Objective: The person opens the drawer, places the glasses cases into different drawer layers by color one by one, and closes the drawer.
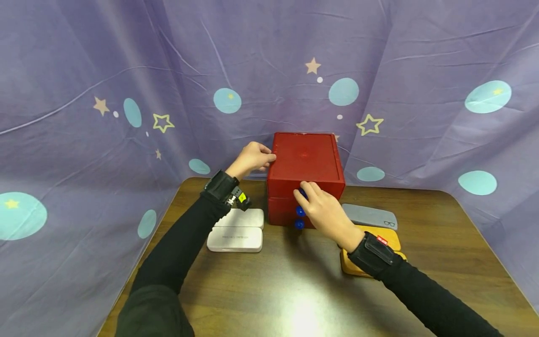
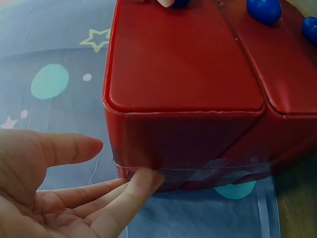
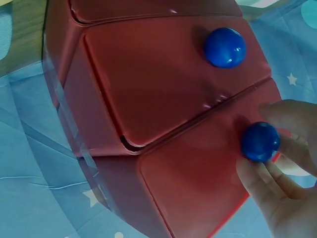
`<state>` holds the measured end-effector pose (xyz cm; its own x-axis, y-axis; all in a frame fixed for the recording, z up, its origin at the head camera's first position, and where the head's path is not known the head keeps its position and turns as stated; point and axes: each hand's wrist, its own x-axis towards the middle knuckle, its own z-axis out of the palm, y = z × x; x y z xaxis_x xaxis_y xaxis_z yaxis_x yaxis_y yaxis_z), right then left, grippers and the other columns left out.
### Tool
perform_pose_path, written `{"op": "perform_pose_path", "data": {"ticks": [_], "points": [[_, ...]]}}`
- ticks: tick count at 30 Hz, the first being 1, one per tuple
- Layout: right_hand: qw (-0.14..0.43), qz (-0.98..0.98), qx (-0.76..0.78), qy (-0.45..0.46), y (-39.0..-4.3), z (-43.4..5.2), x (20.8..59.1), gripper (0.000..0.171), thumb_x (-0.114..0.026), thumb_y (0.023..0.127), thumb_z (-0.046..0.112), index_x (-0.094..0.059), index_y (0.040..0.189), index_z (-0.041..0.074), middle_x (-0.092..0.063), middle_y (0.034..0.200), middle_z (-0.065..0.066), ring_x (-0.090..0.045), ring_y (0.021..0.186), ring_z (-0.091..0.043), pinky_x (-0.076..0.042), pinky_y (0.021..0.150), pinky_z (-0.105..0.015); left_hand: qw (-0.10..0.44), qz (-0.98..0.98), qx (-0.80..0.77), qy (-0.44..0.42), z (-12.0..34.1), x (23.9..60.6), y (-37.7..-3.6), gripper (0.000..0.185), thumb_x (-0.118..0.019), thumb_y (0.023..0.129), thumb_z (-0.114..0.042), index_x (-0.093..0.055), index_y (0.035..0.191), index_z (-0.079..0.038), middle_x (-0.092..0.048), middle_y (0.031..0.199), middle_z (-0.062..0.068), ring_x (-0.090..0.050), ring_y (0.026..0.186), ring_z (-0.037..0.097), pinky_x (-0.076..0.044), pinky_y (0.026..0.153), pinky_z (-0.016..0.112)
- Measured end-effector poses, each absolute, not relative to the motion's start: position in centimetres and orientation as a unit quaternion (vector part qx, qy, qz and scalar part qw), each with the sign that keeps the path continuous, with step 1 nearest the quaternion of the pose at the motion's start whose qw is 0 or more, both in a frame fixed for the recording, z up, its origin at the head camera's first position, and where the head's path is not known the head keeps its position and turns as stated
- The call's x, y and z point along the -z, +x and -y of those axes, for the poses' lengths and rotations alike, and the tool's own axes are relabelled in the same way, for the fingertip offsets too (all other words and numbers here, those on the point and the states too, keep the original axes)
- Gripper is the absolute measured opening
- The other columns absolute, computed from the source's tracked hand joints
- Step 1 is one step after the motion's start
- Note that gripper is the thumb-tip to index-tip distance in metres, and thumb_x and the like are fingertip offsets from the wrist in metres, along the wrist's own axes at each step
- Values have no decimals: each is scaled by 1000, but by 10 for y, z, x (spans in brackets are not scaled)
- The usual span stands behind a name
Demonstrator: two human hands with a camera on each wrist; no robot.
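Note:
A red drawer box (image 1: 305, 161) with three blue knobs on its front stands at the back of the wooden table (image 1: 294, 290). My left hand (image 1: 258, 158) rests against the box's upper left side. In the left wrist view its fingers (image 2: 143, 181) lie fairly straight, tips touching the red wall (image 2: 183, 64). My right hand (image 1: 317, 203) reaches the front and pinches the top blue knob (image 1: 302, 193). In the right wrist view the fingers (image 3: 277, 173) curl round that knob (image 3: 260, 141). All drawers look closed. The middle knob (image 1: 300, 211) and bottom knob (image 1: 299, 225) are free.
Two white cases (image 1: 235, 239) lie left of the box. A grey glasses case (image 1: 369, 216) and an orange case (image 1: 389, 236) lie to the right, under my right forearm. A purple star-print curtain (image 1: 126, 70) hangs behind and at both sides of the table.

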<state>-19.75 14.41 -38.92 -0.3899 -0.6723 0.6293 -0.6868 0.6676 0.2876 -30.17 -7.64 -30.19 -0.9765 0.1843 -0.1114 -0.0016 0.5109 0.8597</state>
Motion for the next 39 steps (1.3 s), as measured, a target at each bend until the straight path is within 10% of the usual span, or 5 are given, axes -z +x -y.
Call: {"op": "perform_pose_path", "data": {"ticks": [9,20,28,39], "points": [[387,823,-6,417,-204,-144,397,36,-75,82,-14,-68,116,-7,-60,116,-26,-59,101,-35,-63,73,-35,78,-895,-436,53,69,304,-313,25,-71,93,-12,-73,106,9,-73,93,16,-65,59,10,-65,69,28],[409,807,6,426,-211,-141,399,25,-71,86,-12,-69,110,-8,-61,109,-22,-57,96,-33,-62,70,-33,84,-920,-380,56,66,302,-318,21,-73,94,-14,-74,85,6,-62,64,3,-65,60,16,-56,54,21],[416,803,9,427,-212,-138,396,19,-68,86,-13,-70,104,-10,-60,104,-21,-55,92,-31,-59,67,-31,159,-879,-448,31,71,298,-329,30,-72,94,-9,-68,115,13,-72,113,25,-76,90,29,-61,95,43],[397,815,11,423,-199,-136,391,26,-80,78,-11,-71,102,-10,-61,102,-21,-54,92,-30,-61,70,-29,184,-861,-473,14,71,295,-332,28,-75,91,-6,-66,110,13,-73,110,25,-76,98,31,-64,87,38]]}}
